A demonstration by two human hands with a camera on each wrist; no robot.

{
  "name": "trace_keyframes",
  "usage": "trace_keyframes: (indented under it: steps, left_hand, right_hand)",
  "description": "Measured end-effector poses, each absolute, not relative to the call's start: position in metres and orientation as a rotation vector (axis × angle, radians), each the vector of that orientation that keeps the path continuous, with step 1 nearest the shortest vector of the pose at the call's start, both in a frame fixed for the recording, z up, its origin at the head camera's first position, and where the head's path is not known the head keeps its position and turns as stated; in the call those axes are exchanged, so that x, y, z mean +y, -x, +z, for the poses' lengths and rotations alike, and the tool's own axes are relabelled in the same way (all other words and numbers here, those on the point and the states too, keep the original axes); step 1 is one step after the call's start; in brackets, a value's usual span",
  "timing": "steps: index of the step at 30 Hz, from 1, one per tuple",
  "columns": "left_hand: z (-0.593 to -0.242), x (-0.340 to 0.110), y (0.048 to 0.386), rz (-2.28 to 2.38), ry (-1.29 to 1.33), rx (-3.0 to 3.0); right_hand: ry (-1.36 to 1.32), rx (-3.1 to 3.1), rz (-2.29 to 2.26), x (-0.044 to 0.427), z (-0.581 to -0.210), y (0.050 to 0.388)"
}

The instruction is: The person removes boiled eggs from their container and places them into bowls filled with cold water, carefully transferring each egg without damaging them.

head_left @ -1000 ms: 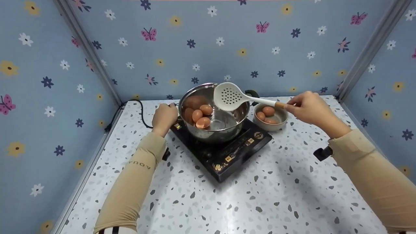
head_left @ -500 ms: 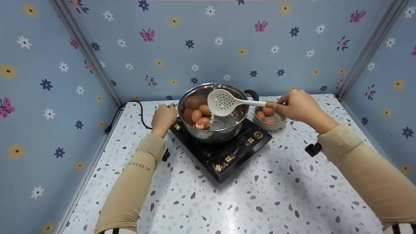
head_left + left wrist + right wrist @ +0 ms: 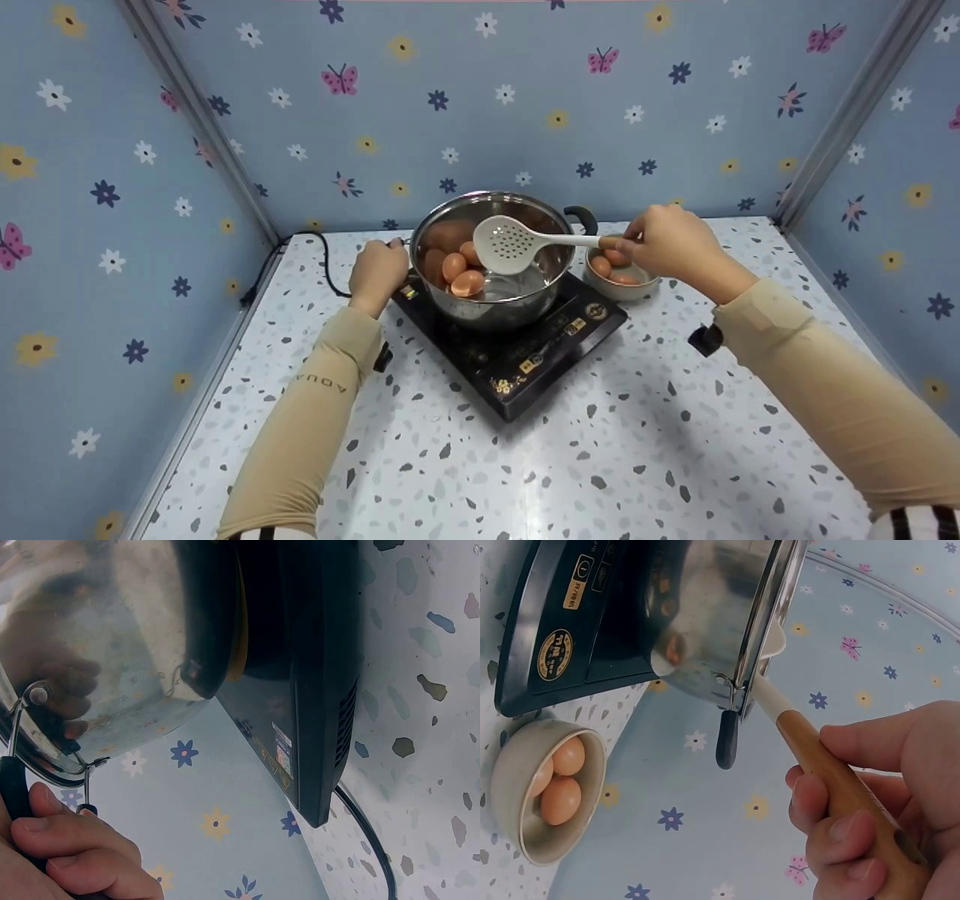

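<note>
My left hand (image 3: 379,274) grips the left handle of a steel pot (image 3: 495,311); in the left wrist view its fingers (image 3: 90,847) curl round the black handle. Three brown eggs (image 3: 454,268) lie at the left side inside the pot. My right hand (image 3: 675,240) holds the wooden handle of a white slotted skimmer (image 3: 504,245), pinched between thumb and fingers in the right wrist view (image 3: 832,780). The skimmer's head is over the pot's opening, right of the eggs, and looks empty.
The pot stands on a black induction cooker (image 3: 555,358). Right of it, below my right hand, is a bowl (image 3: 626,291) with three brown eggs (image 3: 560,800). A black cord (image 3: 328,259) runs along the left. Patterned walls (image 3: 487,97) enclose the speckled table (image 3: 585,465).
My right hand has moved left, and the skimmer's head has gone left and lower, nearer the eggs in the pot. My left hand has stayed on the handle.
</note>
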State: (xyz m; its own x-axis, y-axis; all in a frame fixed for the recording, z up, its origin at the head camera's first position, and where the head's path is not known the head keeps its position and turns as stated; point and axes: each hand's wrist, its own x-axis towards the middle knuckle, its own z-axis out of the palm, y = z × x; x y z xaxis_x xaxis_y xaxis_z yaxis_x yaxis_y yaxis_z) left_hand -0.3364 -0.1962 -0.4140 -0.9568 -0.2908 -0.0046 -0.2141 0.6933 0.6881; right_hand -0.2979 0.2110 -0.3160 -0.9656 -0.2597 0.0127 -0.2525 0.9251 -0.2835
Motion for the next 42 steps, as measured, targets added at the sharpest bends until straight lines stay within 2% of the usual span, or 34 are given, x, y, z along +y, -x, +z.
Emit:
trace_keyframes:
  steps: [42]
  left_hand:
    - [-0.414, -0.196, 0.337, -1.118, -0.424, -2.791]
  right_hand:
    - [0.469, 2.871, -0.364, 0.174, -0.304, 0.303]
